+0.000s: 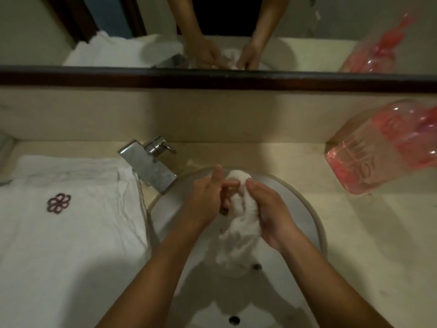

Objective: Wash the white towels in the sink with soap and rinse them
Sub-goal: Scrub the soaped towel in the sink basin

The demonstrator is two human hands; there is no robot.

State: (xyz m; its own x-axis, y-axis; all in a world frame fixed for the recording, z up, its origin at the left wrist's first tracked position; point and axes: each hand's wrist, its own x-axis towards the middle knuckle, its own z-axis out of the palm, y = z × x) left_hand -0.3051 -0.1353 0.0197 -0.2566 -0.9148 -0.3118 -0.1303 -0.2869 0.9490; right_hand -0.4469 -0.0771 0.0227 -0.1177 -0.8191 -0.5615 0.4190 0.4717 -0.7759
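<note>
A small white towel [238, 223], bunched and wet, hangs over the white round sink [309, 216]. My right hand [269, 214] grips its right side. My left hand [208, 200] presses against its left side, with the thumb up and the fingers curled into the cloth. The towel's lower end trails down toward the drain [256, 266]. A larger white towel [68, 223] with a dark flower emblem lies flat on the counter to the left of the sink.
A square chrome faucet [149, 164] stands at the sink's back left, its spout over the rim. A clear bottle of pink liquid [383, 147] stands on the counter at the right. A dark-framed mirror [212, 78] runs along the back wall.
</note>
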